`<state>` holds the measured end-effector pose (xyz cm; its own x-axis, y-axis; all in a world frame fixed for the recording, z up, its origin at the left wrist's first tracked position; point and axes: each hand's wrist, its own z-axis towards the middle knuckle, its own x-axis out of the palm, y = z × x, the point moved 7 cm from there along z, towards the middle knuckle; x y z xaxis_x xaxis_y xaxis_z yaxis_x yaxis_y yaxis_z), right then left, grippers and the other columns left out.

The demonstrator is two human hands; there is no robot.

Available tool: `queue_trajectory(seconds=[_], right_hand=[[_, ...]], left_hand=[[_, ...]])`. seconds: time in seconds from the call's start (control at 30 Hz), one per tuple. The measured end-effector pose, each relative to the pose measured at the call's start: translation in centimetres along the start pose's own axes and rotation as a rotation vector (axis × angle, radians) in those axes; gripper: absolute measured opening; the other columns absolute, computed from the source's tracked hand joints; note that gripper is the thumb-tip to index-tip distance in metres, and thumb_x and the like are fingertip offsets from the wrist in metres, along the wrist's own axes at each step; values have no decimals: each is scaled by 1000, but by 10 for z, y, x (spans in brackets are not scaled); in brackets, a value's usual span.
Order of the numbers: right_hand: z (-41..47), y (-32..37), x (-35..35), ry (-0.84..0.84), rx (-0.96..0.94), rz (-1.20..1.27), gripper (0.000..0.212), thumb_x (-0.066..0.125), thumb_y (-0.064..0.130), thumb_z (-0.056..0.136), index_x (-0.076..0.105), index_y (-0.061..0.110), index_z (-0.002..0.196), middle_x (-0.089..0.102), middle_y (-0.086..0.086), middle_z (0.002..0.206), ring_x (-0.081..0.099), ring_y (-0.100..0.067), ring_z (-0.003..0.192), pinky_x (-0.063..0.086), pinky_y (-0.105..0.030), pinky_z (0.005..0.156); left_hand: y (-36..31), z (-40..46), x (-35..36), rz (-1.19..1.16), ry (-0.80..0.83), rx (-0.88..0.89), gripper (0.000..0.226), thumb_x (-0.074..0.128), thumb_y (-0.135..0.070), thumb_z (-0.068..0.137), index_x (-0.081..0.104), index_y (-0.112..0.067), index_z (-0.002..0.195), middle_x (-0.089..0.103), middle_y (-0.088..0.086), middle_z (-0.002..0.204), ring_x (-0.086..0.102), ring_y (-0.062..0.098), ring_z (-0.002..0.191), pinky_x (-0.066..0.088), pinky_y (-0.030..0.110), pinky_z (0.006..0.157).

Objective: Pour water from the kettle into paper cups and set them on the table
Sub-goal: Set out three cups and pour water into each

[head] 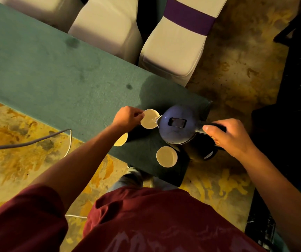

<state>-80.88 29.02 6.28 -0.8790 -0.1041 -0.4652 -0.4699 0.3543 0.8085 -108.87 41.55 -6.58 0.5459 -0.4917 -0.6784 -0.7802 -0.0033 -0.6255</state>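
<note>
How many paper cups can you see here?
3: one in the left hand under the kettle spout, one partly behind the forearm, one near the table's corner.

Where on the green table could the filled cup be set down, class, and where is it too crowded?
Free: the long stretch of green table left of the left hand, bordered by the covered chairs behind. Crowded: the near right end, where the held cup, the kettle, a cup near the edge and another under the left forearm cluster.
</note>
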Motion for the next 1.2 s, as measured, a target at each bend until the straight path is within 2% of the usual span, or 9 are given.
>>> queue_trajectory(seconds=[0.1,0.23,0.37,0.57,0.77,1.2], right_hand=[[0,1,2,2,5,-14,31,61,57,81,65,42,55,54,17,48,52,-1,45,38,-31,54],[-1,2,2,-8,6,-40,30,60,59,80,66,43,55,56,18,49,53,-1,47,40,-32,54],[-1,2,2,-12,10,-59,32,59,61,80,66,42,55,55,15,49,53,-3,47,40,-34,54],[-1,-5,3,-7,44,-60,40,60,62,79,62,31,54,51,10,47,47,-7,46,38,-38,54],[-3,-4,5,-3,43,-57,35,59,63,78,66,38,56,53,12,48,50,-5,45,38,-33,53],[-2,-1,10,-8,36,-37,35,59,61,80,65,37,55,53,13,48,50,-4,44,36,-31,53]], left_hand=[[0,-1,1,-6,1,2,25,60,-24,94,75,-18,113,75,3,82,62,11,66,42,24,60],[1,-2,1,-3,-1,0,25,60,-25,95,75,-18,114,72,-1,79,62,11,65,41,23,58],[1,-2,2,-6,11,3,25,60,-25,95,74,-19,114,76,4,86,68,13,71,49,26,63],[2,-1,2,17,2,16,26,58,-26,96,74,-18,114,67,-7,76,56,-1,58,35,14,51],[2,-1,2,19,-8,17,25,59,-27,95,75,-19,112,76,4,87,64,11,71,41,24,60],[4,0,2,24,-13,15,25,58,-29,96,76,-20,111,76,4,87,62,12,72,39,25,61]])
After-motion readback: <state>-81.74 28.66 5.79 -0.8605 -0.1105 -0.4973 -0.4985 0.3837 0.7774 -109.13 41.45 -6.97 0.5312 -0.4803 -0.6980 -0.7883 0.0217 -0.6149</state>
